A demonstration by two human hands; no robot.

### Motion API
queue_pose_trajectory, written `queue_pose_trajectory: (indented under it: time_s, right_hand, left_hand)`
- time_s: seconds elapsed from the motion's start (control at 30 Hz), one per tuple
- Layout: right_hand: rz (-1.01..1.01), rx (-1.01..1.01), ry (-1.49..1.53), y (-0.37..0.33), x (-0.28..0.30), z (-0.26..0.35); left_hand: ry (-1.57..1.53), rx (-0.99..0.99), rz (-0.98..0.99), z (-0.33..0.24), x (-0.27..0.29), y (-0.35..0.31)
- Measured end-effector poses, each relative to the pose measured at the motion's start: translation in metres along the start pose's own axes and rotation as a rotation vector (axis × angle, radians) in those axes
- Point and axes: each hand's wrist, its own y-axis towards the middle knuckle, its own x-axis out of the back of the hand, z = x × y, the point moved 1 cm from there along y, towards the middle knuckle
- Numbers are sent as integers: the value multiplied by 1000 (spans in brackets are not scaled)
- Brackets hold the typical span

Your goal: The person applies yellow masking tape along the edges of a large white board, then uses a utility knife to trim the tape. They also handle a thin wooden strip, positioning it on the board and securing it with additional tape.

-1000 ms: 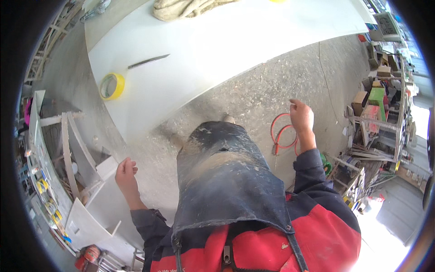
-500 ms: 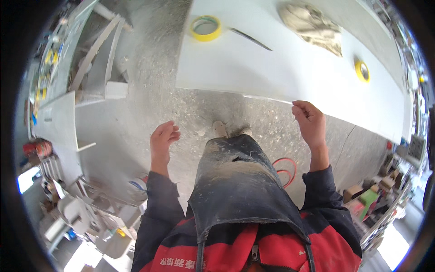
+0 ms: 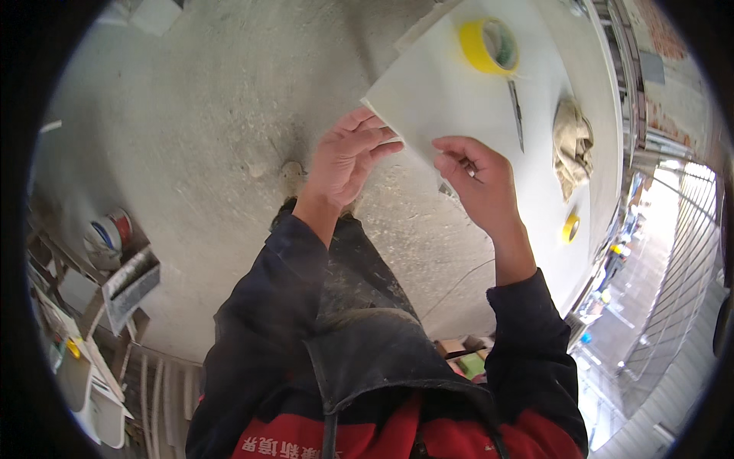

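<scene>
A large white board (image 3: 459,96) lies ahead of me on the right, its near edge running between my hands. My left hand (image 3: 345,157) is at the board's near corner, fingers bent together, with a thin pale sliver showing at the fingertips; I cannot tell whether it is a loose strip or part of the edge. My right hand (image 3: 485,180) is a little farther along the same edge, thumb and forefinger curled toward each other; whatever is between them is too small to make out. On the board are a large yellow tape roll (image 3: 480,47) and a slim dark knife-like tool (image 3: 517,115).
A crumpled beige cloth (image 3: 572,145) and a smaller yellow tape roll (image 3: 571,228) lie farther right on the board. At the left, a white bucket (image 3: 113,231) stands by wooden frames and scraps. A thin cord crosses the grey concrete floor (image 3: 214,115).
My view has turned right and moved nearer the board's left corner. My left hand has risen from over the floor to the edge, and my hands are closer together.
</scene>
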Motion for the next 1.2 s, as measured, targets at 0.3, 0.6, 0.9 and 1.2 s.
queue_pose_trajectory:
  time_s: [0.3,0.6,0.9,1.2]
  right_hand:
    - [79,79,-17,54,-21,0]
    - [68,187,-5,57,-24,-5]
    - [31,259,34,70,-30,-8]
    - [27,286,-94,82,-34,1]
  left_hand:
    - [-43,-98,49,-1,0,11]
    - [-46,-155,18,14,10,18]
    - [-135,-187,109,22,11,26]
    - [-262,-195,224,26,17,32]
